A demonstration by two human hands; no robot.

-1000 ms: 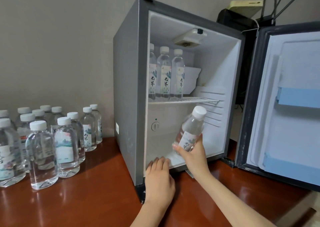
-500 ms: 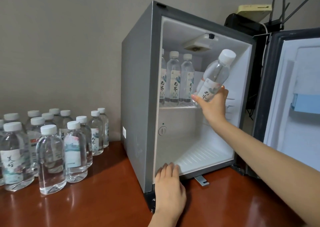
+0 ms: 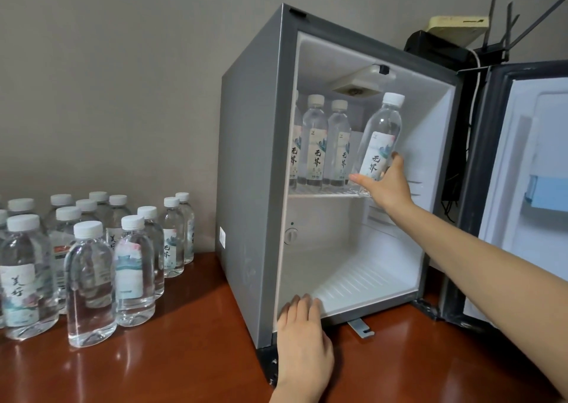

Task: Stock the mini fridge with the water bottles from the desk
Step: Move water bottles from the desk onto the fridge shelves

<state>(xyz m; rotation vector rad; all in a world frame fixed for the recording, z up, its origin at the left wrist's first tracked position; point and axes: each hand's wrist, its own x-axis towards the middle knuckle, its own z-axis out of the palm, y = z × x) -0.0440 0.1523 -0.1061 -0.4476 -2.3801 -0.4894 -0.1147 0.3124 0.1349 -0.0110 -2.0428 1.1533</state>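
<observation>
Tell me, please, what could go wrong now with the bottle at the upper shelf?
1. The right hand grips the tilted bottle low, so it may tip over on the wire shelf.
2. It is close to the standing bottles and could knock them.

Right hand (image 3: 388, 186) around bottle (image 3: 381, 132) at shelf (image 3: 322, 193)

Glossy reddish wood desk (image 3: 190, 369), matt grey fridge (image 3: 249, 187), clear plastic bottles (image 3: 89, 282).

The left hand (image 3: 302, 338) and right hand (image 3: 388, 184) are bare, as are both visible forearms.
</observation>
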